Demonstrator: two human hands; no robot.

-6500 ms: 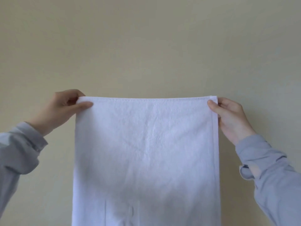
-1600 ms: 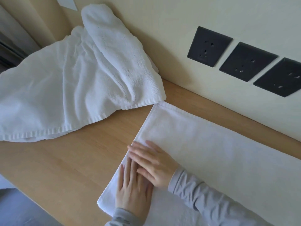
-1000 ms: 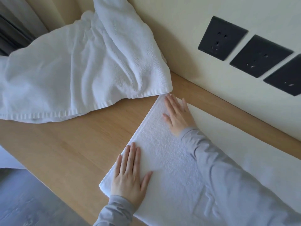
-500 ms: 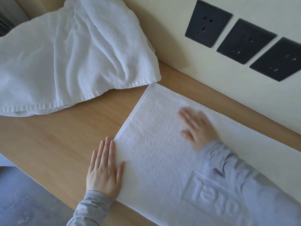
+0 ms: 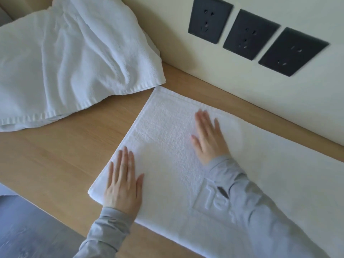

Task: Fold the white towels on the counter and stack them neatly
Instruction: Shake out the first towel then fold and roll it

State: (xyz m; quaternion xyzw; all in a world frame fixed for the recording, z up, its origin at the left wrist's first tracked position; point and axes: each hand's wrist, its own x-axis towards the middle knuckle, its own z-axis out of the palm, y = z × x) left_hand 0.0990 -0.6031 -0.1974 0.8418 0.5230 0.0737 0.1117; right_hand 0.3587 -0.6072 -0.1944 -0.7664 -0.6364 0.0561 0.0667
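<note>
Towel [image 5: 167, 146] lies flat on the desk [image 5: 55, 155] under the open, flat-fingered left hand [image 5: 122, 185] and right hand [image 5: 208, 135], apparently being smoothed; next it needs an end gripped and folded over.

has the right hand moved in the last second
Yes. The right hand slid from the far corner of the flat towel rightward along it, away from the crumpled towel.

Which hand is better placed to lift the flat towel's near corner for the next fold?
Probably the left. The left hand lies flat at the near corner of the flat towel, beside its short edge; the right hand rests farther in.
</note>
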